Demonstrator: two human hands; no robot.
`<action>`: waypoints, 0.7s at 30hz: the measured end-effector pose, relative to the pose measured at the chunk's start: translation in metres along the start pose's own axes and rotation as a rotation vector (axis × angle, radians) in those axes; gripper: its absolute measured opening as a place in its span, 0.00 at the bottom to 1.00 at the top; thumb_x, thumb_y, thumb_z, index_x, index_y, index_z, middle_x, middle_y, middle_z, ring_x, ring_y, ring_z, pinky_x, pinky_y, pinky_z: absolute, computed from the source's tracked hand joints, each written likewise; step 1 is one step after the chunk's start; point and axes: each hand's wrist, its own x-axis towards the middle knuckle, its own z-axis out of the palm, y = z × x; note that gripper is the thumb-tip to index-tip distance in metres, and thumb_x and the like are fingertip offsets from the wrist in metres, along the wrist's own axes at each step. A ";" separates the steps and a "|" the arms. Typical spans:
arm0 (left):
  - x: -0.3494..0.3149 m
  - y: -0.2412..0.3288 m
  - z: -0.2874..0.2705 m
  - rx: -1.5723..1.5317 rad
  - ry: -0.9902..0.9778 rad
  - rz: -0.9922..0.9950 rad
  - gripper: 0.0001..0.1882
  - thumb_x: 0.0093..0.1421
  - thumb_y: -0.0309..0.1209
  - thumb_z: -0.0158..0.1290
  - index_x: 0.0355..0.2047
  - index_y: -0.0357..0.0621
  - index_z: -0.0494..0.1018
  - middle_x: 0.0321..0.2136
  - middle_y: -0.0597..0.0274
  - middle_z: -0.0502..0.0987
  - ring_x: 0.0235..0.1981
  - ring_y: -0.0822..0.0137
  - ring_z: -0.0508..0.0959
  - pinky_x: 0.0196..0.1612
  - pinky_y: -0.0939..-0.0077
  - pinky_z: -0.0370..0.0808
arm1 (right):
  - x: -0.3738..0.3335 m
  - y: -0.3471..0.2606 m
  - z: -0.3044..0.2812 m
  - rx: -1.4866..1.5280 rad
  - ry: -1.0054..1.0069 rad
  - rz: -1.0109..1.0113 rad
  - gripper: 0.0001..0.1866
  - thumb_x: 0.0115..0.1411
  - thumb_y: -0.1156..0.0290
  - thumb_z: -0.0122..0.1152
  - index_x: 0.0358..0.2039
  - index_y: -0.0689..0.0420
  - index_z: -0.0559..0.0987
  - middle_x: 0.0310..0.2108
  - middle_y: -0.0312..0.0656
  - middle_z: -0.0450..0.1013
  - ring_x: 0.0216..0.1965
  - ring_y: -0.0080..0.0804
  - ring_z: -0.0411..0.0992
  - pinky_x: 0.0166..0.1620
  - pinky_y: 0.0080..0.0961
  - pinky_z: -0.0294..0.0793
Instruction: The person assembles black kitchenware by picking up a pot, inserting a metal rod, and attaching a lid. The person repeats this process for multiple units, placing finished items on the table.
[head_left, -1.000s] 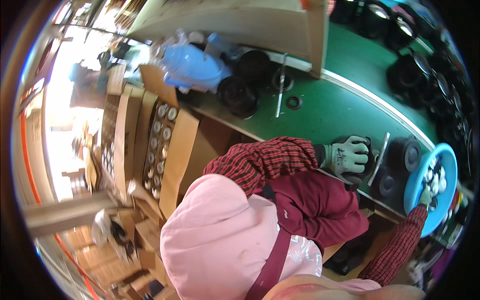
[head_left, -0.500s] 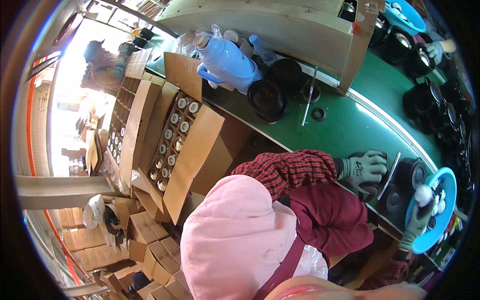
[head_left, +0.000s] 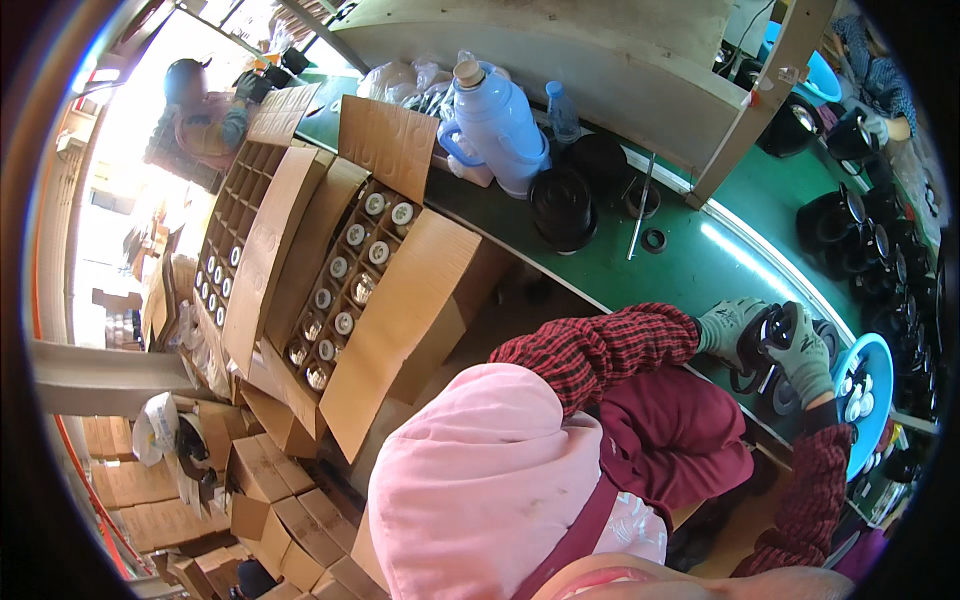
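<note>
My left hand (head_left: 728,328), in a grey-green glove, grips a black round plastic part (head_left: 757,338) with a curved, handle-like loop, over the edge of the green bench. From the other side, my right hand (head_left: 803,362), also gloved, closes its fingers on the upper side of that part. Whether a small piece sits under those fingers is hidden. Black discs (head_left: 785,395) lie beside the hands, with a metal rod partly hidden among them. Next to my right wrist stands a blue basin (head_left: 877,370) holding small white and black pieces.
On the green bench (head_left: 690,265) are a blue thermos jug (head_left: 500,130), a clear bottle (head_left: 562,112), stacked black parts (head_left: 562,210), a metal rod (head_left: 641,208) and a black ring (head_left: 653,240). Cartons (head_left: 400,320) hold silvery flasks. Black pots (head_left: 830,215) line the far side, where others work.
My right hand has come out of the blue basin, where it held a white round piece, and moved to the black part. My left hand has raised that part slightly. The view has shifted.
</note>
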 end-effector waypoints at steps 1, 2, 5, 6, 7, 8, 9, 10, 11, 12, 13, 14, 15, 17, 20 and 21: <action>0.001 -0.003 0.006 0.037 0.088 0.074 0.57 0.27 0.47 0.78 0.59 0.44 0.66 0.52 0.47 0.72 0.57 0.45 0.71 0.62 0.53 0.68 | 0.000 0.004 -0.004 0.035 0.006 -0.019 0.45 0.49 0.65 0.74 0.68 0.52 0.64 0.63 0.57 0.67 0.56 0.57 0.74 0.57 0.44 0.75; 0.009 -0.015 0.018 -0.067 0.207 0.223 0.57 0.26 0.46 0.79 0.59 0.45 0.67 0.55 0.46 0.71 0.58 0.45 0.71 0.63 0.54 0.67 | -0.011 0.009 -0.009 0.065 0.010 -0.004 0.46 0.49 0.65 0.74 0.68 0.52 0.64 0.62 0.57 0.67 0.57 0.57 0.73 0.58 0.45 0.74; 0.000 0.008 -0.008 -0.240 0.070 0.204 0.42 0.35 0.39 0.77 0.52 0.44 0.73 0.46 0.49 0.78 0.47 0.52 0.79 0.52 0.58 0.77 | -0.023 -0.020 -0.003 -0.153 0.244 -0.023 0.36 0.49 0.60 0.71 0.58 0.58 0.73 0.51 0.56 0.73 0.52 0.55 0.74 0.55 0.45 0.75; -0.002 -0.013 0.008 -0.299 0.058 0.167 0.38 0.39 0.39 0.76 0.50 0.43 0.75 0.43 0.53 0.79 0.44 0.54 0.81 0.48 0.60 0.79 | -0.026 -0.044 -0.017 -0.120 0.125 -0.059 0.27 0.52 0.58 0.69 0.49 0.60 0.77 0.46 0.56 0.76 0.47 0.54 0.76 0.50 0.45 0.76; -0.005 -0.006 -0.002 -0.301 0.089 0.154 0.36 0.41 0.39 0.76 0.50 0.43 0.75 0.43 0.54 0.80 0.42 0.56 0.81 0.47 0.62 0.80 | -0.017 -0.035 -0.001 -0.135 0.125 -0.111 0.25 0.53 0.56 0.68 0.45 0.59 0.78 0.42 0.53 0.77 0.44 0.52 0.78 0.48 0.45 0.78; -0.005 0.004 -0.013 -0.308 0.118 0.148 0.34 0.43 0.39 0.76 0.49 0.43 0.75 0.42 0.55 0.80 0.41 0.57 0.82 0.45 0.63 0.81 | -0.008 -0.030 0.001 -0.063 0.030 -0.129 0.27 0.53 0.55 0.67 0.49 0.58 0.78 0.44 0.53 0.77 0.45 0.51 0.77 0.50 0.45 0.78; -0.001 -0.006 -0.007 -0.321 0.161 0.160 0.38 0.42 0.40 0.77 0.52 0.43 0.73 0.44 0.55 0.79 0.44 0.56 0.81 0.48 0.62 0.80 | -0.005 -0.015 0.009 -0.028 0.086 -0.253 0.28 0.53 0.56 0.67 0.53 0.53 0.77 0.47 0.52 0.76 0.47 0.54 0.76 0.51 0.48 0.78; 0.004 -0.016 0.000 -0.326 0.203 0.175 0.41 0.41 0.40 0.78 0.54 0.44 0.71 0.47 0.54 0.78 0.46 0.54 0.80 0.50 0.60 0.79 | -0.012 -0.027 -0.008 -0.067 0.145 -0.358 0.30 0.52 0.59 0.68 0.57 0.46 0.76 0.50 0.52 0.75 0.50 0.58 0.76 0.53 0.51 0.77; 0.008 -0.022 0.014 -0.332 0.221 0.196 0.45 0.40 0.41 0.79 0.56 0.44 0.69 0.49 0.53 0.76 0.49 0.53 0.79 0.52 0.58 0.78 | -0.004 -0.009 -0.004 -0.090 0.056 -0.377 0.30 0.51 0.63 0.68 0.58 0.41 0.76 0.54 0.50 0.74 0.53 0.59 0.74 0.54 0.53 0.76; 0.018 -0.011 0.030 -0.411 0.102 0.126 0.47 0.38 0.40 0.80 0.58 0.44 0.68 0.50 0.53 0.76 0.51 0.53 0.78 0.54 0.58 0.77 | -0.012 0.011 0.009 -0.235 0.122 -0.394 0.31 0.50 0.65 0.68 0.58 0.40 0.76 0.55 0.50 0.73 0.54 0.55 0.74 0.54 0.52 0.75; 0.024 0.002 0.049 -0.471 -0.024 0.048 0.49 0.37 0.38 0.80 0.59 0.44 0.67 0.51 0.53 0.76 0.52 0.54 0.77 0.55 0.58 0.76 | -0.025 0.027 0.021 -0.355 0.073 -0.297 0.31 0.50 0.65 0.68 0.58 0.40 0.76 0.55 0.50 0.73 0.53 0.54 0.75 0.54 0.52 0.75; 0.032 -0.025 0.050 -0.020 0.034 0.144 0.51 0.36 0.38 0.81 0.60 0.44 0.66 0.52 0.53 0.75 0.54 0.54 0.77 0.56 0.59 0.76 | -0.018 0.028 0.026 -0.463 0.023 -0.296 0.32 0.49 0.66 0.68 0.58 0.39 0.76 0.54 0.50 0.73 0.53 0.53 0.75 0.53 0.51 0.76; 0.027 -0.048 0.063 -0.251 0.085 0.171 0.52 0.35 0.39 0.81 0.60 0.43 0.66 0.52 0.51 0.75 0.54 0.53 0.77 0.57 0.59 0.75 | -0.020 0.017 0.027 -0.415 0.059 -0.275 0.32 0.49 0.65 0.69 0.58 0.38 0.76 0.53 0.50 0.74 0.52 0.52 0.76 0.52 0.51 0.76; 0.018 -0.039 0.053 -0.172 0.190 0.264 0.54 0.33 0.40 0.81 0.60 0.39 0.67 0.52 0.48 0.75 0.55 0.49 0.76 0.59 0.59 0.74 | -0.012 0.023 0.032 -0.328 0.108 -0.251 0.34 0.47 0.60 0.71 0.57 0.42 0.76 0.51 0.50 0.75 0.50 0.52 0.77 0.50 0.51 0.77; 0.020 -0.044 0.039 -0.127 0.118 0.183 0.57 0.33 0.41 0.80 0.63 0.40 0.63 0.55 0.49 0.73 0.56 0.51 0.74 0.61 0.57 0.72 | -0.001 -0.012 0.018 -0.398 -0.075 0.176 0.28 0.61 0.49 0.56 0.57 0.50 0.77 0.43 0.53 0.80 0.50 0.52 0.77 0.47 0.46 0.79; 0.020 -0.040 0.044 -0.052 0.052 0.149 0.59 0.32 0.37 0.81 0.64 0.41 0.61 0.57 0.51 0.71 0.56 0.54 0.75 0.60 0.58 0.73 | -0.010 -0.016 0.010 -0.451 -0.094 0.182 0.30 0.64 0.47 0.53 0.60 0.52 0.74 0.42 0.54 0.80 0.48 0.53 0.78 0.48 0.44 0.79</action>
